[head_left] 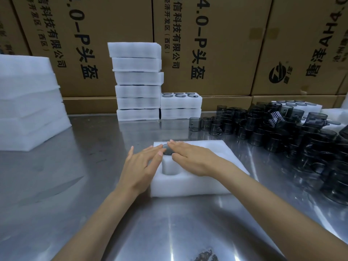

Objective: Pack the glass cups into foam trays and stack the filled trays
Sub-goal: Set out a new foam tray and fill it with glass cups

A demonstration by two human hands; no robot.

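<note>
A white foam tray lies on the steel bench, near centre. One smoky glass cup sits in its far-left pocket; the near-left pocket is empty. The left hand and right hand lie flat, fingers spread, each grip released, fingertips touching the cup's rim from either side. Loose cups crowd the right. Filled trays stack at the far centre, empty foam at the left. Bare bench lies near and left of the tray.
</note>
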